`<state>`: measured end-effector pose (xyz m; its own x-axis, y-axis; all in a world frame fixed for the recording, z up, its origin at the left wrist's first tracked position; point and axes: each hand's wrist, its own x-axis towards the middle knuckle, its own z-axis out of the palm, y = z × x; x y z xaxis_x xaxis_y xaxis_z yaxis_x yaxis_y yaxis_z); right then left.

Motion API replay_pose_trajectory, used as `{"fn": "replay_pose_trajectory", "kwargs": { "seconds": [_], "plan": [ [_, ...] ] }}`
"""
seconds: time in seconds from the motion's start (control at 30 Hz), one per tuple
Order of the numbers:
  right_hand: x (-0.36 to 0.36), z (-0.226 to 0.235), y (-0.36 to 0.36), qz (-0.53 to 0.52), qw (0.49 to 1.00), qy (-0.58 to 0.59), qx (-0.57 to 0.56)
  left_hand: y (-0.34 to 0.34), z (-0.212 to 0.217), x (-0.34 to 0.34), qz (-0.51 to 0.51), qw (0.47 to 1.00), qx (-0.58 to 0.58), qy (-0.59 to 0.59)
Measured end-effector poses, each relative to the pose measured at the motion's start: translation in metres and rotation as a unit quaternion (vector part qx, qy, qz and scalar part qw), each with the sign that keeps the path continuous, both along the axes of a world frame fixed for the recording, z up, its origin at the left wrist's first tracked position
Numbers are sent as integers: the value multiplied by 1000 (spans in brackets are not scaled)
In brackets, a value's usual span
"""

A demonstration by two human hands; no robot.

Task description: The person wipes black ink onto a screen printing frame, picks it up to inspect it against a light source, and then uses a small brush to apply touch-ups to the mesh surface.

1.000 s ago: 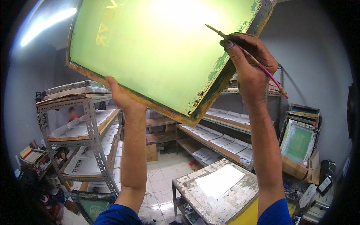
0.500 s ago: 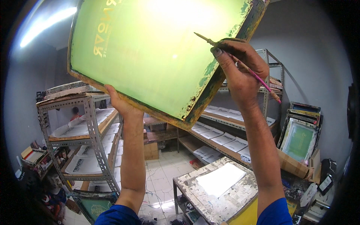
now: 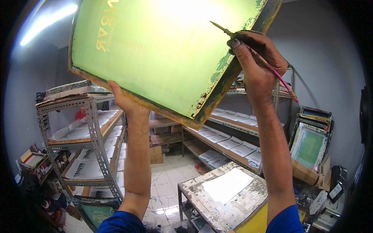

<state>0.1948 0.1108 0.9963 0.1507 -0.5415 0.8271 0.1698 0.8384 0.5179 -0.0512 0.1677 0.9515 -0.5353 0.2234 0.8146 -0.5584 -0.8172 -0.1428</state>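
Observation:
Held up against the light is a screen printing frame (image 3: 155, 66) with a translucent yellow-green mesh, dark worn edges and mirrored lettering at its left. My left hand (image 3: 130, 101) grips its lower edge, thumb on the near side; the other fingers are hidden behind it. Pinched in my right hand (image 3: 259, 62) is a thin paintbrush (image 3: 268, 66) with a pink handle, its pointed tip aimed up and left in front of the mesh. Dark stains mark the right fingers. Whether the brush tip touches the mesh I cannot tell.
A metal shelf rack (image 3: 91, 128) with printed sheets stands at left; another rack (image 3: 233, 145) with sheets runs behind on the right. Below is a paint-stained table (image 3: 241, 198) bearing a white sheet (image 3: 227, 185). More screen frames (image 3: 309, 145) lean at the right wall.
My right hand and the brush have moved right and slightly up across the view. The frame sits a little higher, and my left hand still grips it.

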Motion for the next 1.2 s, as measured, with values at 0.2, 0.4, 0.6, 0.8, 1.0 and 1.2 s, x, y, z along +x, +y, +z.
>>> {"fn": "replay_pose_trajectory", "kwargs": {
  "seconds": [0.2,0.4,0.6,0.8,1.0,1.2],
  "plan": [
    [0,-2,-4,44,999,-3,-27,5,-1,-5,-25,999,20,14],
    [0,3,-4,47,999,0,4,4,2,-4,-12,1000,24,13],
    [1,7,-10,48,999,12,-1,2,4,0,-8,1000,14,1],
    [3,20,-11,59,998,9,35,1,16,3,-23,999,42,11],
    [13,34,-14,-6,999,34,27,-11,28,10,-30,999,26,2],
    [17,41,-21,-18,998,41,32,-9,35,8,-52,996,61,34]
  ]
}}
